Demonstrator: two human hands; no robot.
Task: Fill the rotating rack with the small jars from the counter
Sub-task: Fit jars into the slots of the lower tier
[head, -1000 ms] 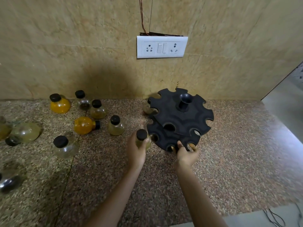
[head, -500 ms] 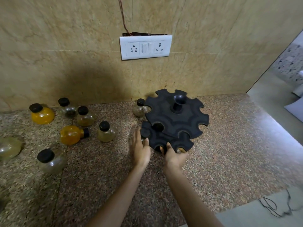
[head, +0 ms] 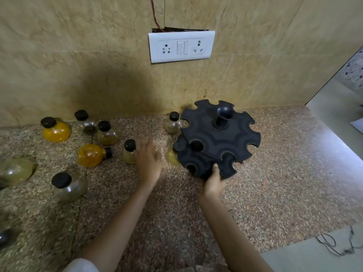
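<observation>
speckled granite counter [head: 275,193] runs wall to wall below a beige tiled wall [head: 78,55]; a white switch and socket plate [head: 181,46] is fixed to the wall above the work area.

black rotating rack [head: 218,140] stands on the counter near the wall, right of centre. two notched tiers, the upper offset over the lower, with a central post and knob [head: 224,114]. one small jar with a black cap and yellowish fill [head: 173,154] sits in a notch at the left edge of the lower tier, partly hidden by the rack. another small jar [head: 173,123] stands on the counter just beside the rack's rear left edge; whether it is seated in the rack cannot be told.

right hand [head: 214,181] grips the front rim of the lower tier, thumb on top, fingers under and out of sight.

left hand [head: 148,161] is open, fingers spread, blurred, holding nothing, just beside an upright pale jar [head: 129,153] on the counter.

loose jars on the counter, left side: a round orange jar [head: 56,129] upright near the wall, a second orange jar [head: 92,155] lying on its side, a clear jar with dark fill [head: 85,122], an olive-filled jar [head: 107,133], and a larger clear jar [head: 66,185] nearer the camera. a pale greenish jar [head: 15,169] lies at the left edge, blurred.
</observation>
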